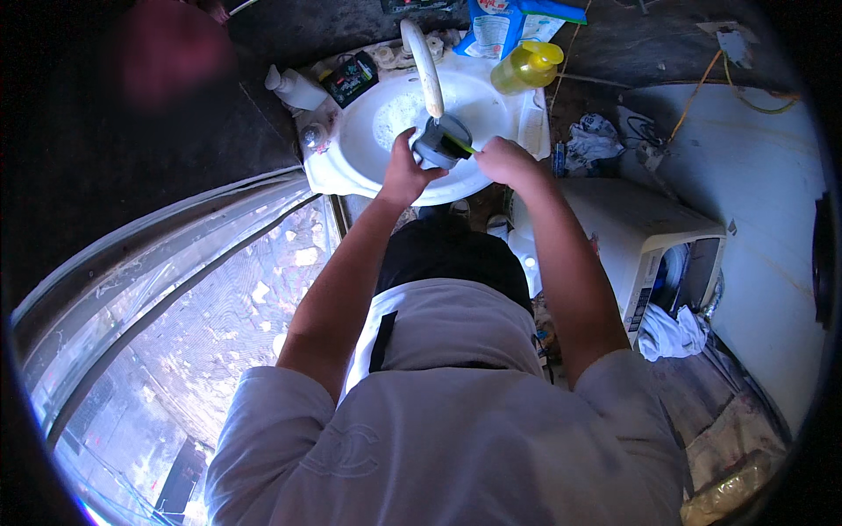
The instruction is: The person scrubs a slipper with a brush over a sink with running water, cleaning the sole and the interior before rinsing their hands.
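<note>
My left hand (406,172) grips a grey cup-like container (434,155) by its side, tilted over the white washbasin (358,174). Closed around a thin yellow-green handle (463,144), my right hand (505,161) is at the container's right side. The handle's far end reaches into the container's dark opening, so what sits on it is hidden. Directly above the container hangs the curved spout of a faucet (426,69), and a little water shows at its tip. Suds (389,125) lie in the left part of the basin.
A yellow pump bottle (523,71), a blue bag (493,29) and a comb (530,128) lie along the basin's right and back. On the left are a white pump bottle (299,89) and a black box (350,79). A washing machine (605,210) stands at right, near a window (217,315) opposite.
</note>
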`<state>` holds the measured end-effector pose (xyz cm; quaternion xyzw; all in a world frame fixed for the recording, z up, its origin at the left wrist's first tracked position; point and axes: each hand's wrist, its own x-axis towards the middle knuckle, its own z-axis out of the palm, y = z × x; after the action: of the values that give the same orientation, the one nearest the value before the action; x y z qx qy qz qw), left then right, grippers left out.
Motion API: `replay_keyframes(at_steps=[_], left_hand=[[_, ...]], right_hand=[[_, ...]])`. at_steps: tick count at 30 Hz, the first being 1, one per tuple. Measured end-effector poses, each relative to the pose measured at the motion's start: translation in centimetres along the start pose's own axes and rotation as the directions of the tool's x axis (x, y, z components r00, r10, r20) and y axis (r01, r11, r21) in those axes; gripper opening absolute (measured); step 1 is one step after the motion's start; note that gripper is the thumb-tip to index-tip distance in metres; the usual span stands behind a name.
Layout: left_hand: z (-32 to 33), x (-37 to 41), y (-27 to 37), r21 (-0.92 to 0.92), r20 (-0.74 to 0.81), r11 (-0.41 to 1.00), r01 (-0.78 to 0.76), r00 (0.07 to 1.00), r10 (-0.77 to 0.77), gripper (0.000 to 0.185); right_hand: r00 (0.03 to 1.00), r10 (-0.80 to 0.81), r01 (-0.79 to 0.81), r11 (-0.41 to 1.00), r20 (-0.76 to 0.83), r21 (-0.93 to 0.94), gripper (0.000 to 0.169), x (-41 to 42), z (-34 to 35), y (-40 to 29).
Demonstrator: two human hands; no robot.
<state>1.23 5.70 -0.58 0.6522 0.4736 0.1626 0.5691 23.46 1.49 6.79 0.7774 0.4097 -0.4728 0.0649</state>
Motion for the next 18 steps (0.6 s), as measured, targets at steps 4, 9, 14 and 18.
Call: replay_keyframes(at_steps=[4,9,14,18], left_hand=[[-0.6,-2.0,1.4,-0.889,0.356,0.226,0.398,0.912,-0.205,0.104],[-0.2,-1.5,-0.6,-0.889,0.274,0.256,0.379,0.889,-0.366,0.091],[1.3,-4.7,1.4,-0.888,0.172,0.350,0.297,0.923,-0.345,0.093],[0.8,-6.5,0.4,-0.859,0.166,0.400,0.319,0.913,-0.373,0.093]], right_hand=[[0.998,0.054,-0.055,0.997,-0.029,-0.045,0.036,1.6,3.0,-2.9],[0.998,-0.005,0.012,0.992,0.057,-0.123,0.047,0.6,5.3,-5.0],[0.991,0.130,-0.130,0.987,-0.014,-0.089,0.041,3.2,6.2,-6.9],[0.992,0.128,-0.128,0.989,-0.010,-0.076,0.037,2.2,7.7,-8.2]])
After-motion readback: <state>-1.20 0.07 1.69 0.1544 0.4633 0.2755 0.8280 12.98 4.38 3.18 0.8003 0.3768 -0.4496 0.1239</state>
